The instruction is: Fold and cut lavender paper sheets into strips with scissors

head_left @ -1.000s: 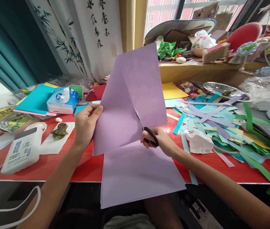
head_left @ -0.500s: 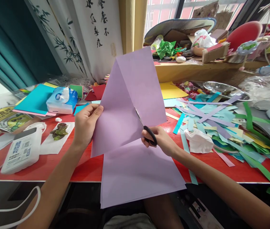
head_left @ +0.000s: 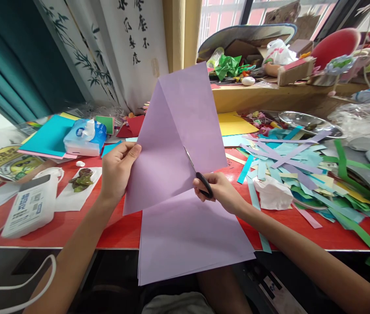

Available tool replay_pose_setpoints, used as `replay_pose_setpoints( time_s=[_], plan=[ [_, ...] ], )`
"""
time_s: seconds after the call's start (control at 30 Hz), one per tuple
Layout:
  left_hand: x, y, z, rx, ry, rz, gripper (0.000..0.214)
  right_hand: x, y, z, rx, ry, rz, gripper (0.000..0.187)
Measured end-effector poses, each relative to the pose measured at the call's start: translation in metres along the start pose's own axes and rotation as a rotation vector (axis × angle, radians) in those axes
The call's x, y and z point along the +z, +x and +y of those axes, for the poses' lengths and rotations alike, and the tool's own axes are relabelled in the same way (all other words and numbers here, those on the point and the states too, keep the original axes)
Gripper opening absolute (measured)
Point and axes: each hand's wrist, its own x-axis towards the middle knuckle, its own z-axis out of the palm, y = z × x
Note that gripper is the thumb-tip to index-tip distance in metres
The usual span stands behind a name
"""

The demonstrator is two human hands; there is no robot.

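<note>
A purple sheet of paper (head_left: 162,161) is held up in front of me, partly slit from its lower edge up along a crease. My left hand (head_left: 119,168) pinches the sheet's left edge between thumb and fingers. Black-handled scissors (head_left: 204,185) are gripped in my right hand (head_left: 216,189), their blades lying in the slit at the sheet's middle. To the right of the slit, the paper stands off as a separate flap. Beneath, a stack of purple paper (head_left: 191,244) rests on the table's front edge and hangs over it.
On the right lies a heap of cut paper strips (head_left: 289,161), with a crumpled tissue (head_left: 273,192) and a metal bowl (head_left: 309,123). At left are a tissue pack (head_left: 85,136), a white boxy device (head_left: 29,207) with a cable, and leaves on a napkin (head_left: 78,189). Red table (head_left: 113,226) underneath.
Almost nothing differs. The held sheet and the scissors have shifted very slightly to the left, and both hands keep their hold.
</note>
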Motion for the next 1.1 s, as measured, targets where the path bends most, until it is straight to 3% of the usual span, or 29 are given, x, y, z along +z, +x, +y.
replay_pose_setpoints(
  time_s=[0.83,0.93,1.03,1.1],
  plan=[
    [0.0016,-0.0026,0.0024,-0.122,-0.060,-0.127,0.020,-0.0018,0.0001,0.0012,0.020,0.013,0.038,0.043],
    [0.0003,-0.0004,0.0002,-0.125,-0.062,-0.087,0.021,-0.0022,-0.0009,0.0019,0.019,0.037,0.004,0.042],
    [-0.0030,0.0041,-0.0026,-0.151,-0.108,-0.046,0.020,-0.0038,-0.0031,0.0013,-0.087,0.054,-0.022,0.041],
    [-0.0051,0.0065,-0.0026,-0.212,-0.157,-0.089,0.020,-0.0074,-0.0029,-0.0006,-0.251,0.084,0.080,0.038]
  ],
)
